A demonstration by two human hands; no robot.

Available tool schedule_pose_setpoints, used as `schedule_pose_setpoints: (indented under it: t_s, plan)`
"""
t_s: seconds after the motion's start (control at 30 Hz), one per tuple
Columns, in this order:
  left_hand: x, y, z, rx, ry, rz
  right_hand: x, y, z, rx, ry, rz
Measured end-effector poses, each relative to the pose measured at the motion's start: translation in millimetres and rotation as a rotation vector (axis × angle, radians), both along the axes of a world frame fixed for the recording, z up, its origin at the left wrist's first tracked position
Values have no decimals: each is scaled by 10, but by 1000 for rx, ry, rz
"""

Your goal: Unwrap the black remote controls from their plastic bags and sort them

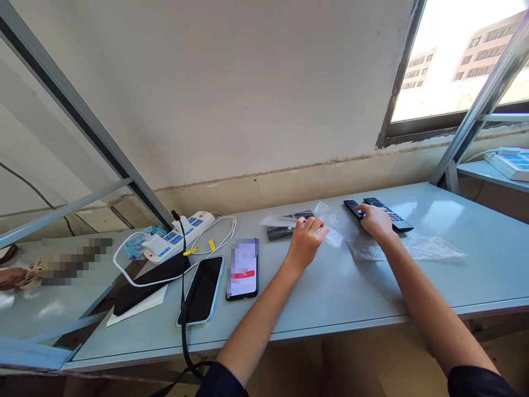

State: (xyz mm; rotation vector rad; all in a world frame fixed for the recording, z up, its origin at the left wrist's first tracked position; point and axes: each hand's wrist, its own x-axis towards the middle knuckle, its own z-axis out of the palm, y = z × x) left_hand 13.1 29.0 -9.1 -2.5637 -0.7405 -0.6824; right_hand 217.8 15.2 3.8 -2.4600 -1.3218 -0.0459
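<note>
My left hand (305,238) is closed with its fingers pinched on a clear plastic bag (334,236). Beside and partly under that plastic lies a black remote control (280,232). My right hand (377,221) has its fingers closed on another black remote control (351,205), which rests on the desk. Close by on its right is a third remote control (400,221) with rows of buttons, partly hidden by my hand. A flat clear plastic bag (430,248) lies under my right wrist.
Left of my hands lie a lit phone (243,281) and a dark-screened phone (205,289). Behind them sit a white power strip (198,223) with cables and a black pouch (144,284). Metal frame posts (467,121) flank the desk (330,292), and a wall stands behind it.
</note>
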Motion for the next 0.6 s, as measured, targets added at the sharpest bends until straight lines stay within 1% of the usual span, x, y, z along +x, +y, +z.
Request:
schedule_pose_setpoints:
  t_s: [0.1,0.2,0.4,0.5,0.6]
  plan:
    - [-37,38,2,-8,-42,41,-42,-16,33,-12,23,20]
    - [-46,78,-40,-37,-54,70,-64,-26,49,-16,37,23]
    - [-31,142,-131,-108,-48,89,-35,-16,23,-39,71,-23]
    - [-48,176,-126,-135,-75,109,-50,4,1,-48,94,-45]
    - [-70,200,-101,-158,-126,138,-112,15,-15,-51,117,-36]
